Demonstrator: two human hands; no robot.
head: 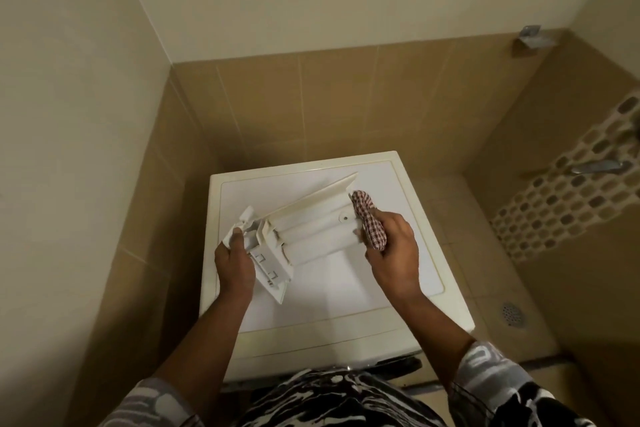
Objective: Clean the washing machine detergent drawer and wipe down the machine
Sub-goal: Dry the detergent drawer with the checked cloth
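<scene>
The white detergent drawer (311, 229) is held above the top of the white washing machine (408, 274), its underside turned up and its front panel toward me. My left hand (233, 263) grips the drawer at its left end by the front panel. My right hand (394, 253) holds a red-and-white checked cloth (369, 220), bunched against the drawer's right end.
The machine stands in a tiled corner, with walls close on the left and behind. A patterned mat or screen (568, 191) and a metal tap handle (595, 166) are at the right. A floor drain (514, 312) lies to the machine's right.
</scene>
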